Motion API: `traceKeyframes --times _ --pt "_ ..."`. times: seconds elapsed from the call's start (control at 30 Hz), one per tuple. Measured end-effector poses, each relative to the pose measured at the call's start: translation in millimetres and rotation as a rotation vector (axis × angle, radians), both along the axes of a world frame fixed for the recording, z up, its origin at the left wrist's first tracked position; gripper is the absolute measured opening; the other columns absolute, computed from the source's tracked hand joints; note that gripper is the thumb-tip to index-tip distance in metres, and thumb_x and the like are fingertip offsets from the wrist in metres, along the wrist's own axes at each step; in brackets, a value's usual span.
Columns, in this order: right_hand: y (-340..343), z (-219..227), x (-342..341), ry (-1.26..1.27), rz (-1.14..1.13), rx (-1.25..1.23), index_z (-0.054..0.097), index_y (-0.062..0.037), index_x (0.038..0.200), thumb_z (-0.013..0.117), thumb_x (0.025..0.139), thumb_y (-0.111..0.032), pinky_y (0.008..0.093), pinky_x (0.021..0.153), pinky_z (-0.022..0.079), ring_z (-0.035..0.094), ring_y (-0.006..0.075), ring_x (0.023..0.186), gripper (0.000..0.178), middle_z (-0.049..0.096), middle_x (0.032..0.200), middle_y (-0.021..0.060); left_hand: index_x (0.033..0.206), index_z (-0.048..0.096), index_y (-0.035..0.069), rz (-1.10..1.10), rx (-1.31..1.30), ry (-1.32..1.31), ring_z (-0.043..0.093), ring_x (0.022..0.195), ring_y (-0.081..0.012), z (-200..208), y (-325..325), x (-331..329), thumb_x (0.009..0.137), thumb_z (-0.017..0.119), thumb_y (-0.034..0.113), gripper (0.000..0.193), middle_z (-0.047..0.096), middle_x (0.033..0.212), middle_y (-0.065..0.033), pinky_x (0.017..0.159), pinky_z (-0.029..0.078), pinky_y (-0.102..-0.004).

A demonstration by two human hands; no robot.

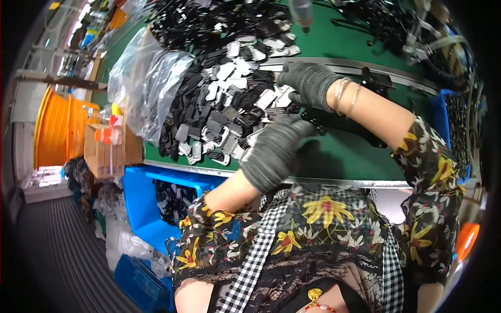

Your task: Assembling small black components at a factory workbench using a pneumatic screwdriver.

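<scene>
Dark grey knitted gloves cover both hands. My left hand (pixel 275 153) is at the pile's right edge, its fingers drawn together near a small dark part; what they hold, if anything, is hidden. Farther off, my right hand (pixel 309 83) reaches over the pile with bent fingers, close to some silvery-white plates (pixel 275 98); I cannot make out what is between its fingertips. The heap of small black and silver flat pieces (pixel 224 122) spreads to the left of both hands. Under my right forearm lies a dark part (pixel 349 124), partly hidden.
A green worktable (pixel 344 156) carries a metal rail across it. A clear plastic bag (pixel 148 83) lies at left, and a tool tip (pixel 302 18) hangs above. Blue bins (pixel 141 203) stand at lower left, another blue bin (pixel 441 122) at right. An orange spool (pixel 57 128) is far left.
</scene>
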State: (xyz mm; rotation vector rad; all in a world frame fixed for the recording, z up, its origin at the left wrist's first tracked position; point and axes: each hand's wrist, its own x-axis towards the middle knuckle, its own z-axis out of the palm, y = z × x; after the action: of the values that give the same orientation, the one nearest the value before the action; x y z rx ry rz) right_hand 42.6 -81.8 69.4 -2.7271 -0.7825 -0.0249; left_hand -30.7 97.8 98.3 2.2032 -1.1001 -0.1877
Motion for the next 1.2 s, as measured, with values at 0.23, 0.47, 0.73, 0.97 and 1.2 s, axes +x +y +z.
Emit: traceKeyframes --times 0.23,0.47,0.73,0.97,1.2 --pt "11.7 -17.6 16.3 0.139 0.062 -0.014 0.063 -0.0067 0.103 0.071 0.081 -0.021 0.0427 0.083 0.052 0.064 0.0358 0.089 0.027 0.064 0.093 0.0177 0.096 0.069 0.006 0.522 0.186 -0.175 0.064 0.076 -0.0286 -29.5 126.5 103.5 0.081 0.074 0.022 0.022 0.067 0.082 -0.0110 0.072 0.052 -0.0380" --pt "-7.3 -8.0 -1.8 0.137 -0.202 0.376 0.060 -0.0027 0.098 0.066 0.087 -0.008 0.0309 0.068 0.050 0.059 0.0148 0.074 0.014 0.060 0.079 0.0060 0.096 0.070 0.005 0.596 0.258 0.032 0.065 0.088 -0.0300 -30.9 120.3 131.8 0.076 0.079 0.036 0.038 0.068 0.094 -0.0136 0.081 0.051 -0.0398" --pt "-27.4 29.1 -40.9 0.277 -0.276 0.562 0.062 -0.0014 0.103 0.063 0.091 -0.009 0.0253 0.064 0.052 0.057 0.0083 0.070 0.014 0.063 0.086 0.0019 0.096 0.068 0.004 0.413 0.402 -0.134 0.066 0.078 -0.0243 -31.6 88.8 117.7 0.075 0.081 0.023 0.030 0.069 0.088 -0.0139 0.071 0.053 -0.0344" --pt "-36.8 41.0 -69.0 0.423 -0.435 0.870 0.064 -0.0028 0.109 0.061 0.094 -0.013 0.0215 0.064 0.052 0.061 0.0073 0.073 0.018 0.065 0.091 0.0015 0.098 0.066 0.002 0.460 -0.001 0.112 0.064 0.074 -0.0200 -55.2 95.6 123.4 0.079 0.077 0.010 0.023 0.069 0.088 -0.0113 0.069 0.053 -0.0309" --pt "-37.2 46.9 -83.7 0.467 -0.479 1.192 0.065 -0.0036 0.111 0.059 0.096 -0.020 0.0209 0.063 0.052 0.063 0.0085 0.073 0.023 0.067 0.089 0.0035 0.097 0.066 0.001 0.180 -0.506 0.123 0.061 0.076 -0.0135 18.6 -27.1 53.1 0.084 0.072 0.008 0.016 0.066 0.088 -0.0058 0.070 0.051 -0.0246"
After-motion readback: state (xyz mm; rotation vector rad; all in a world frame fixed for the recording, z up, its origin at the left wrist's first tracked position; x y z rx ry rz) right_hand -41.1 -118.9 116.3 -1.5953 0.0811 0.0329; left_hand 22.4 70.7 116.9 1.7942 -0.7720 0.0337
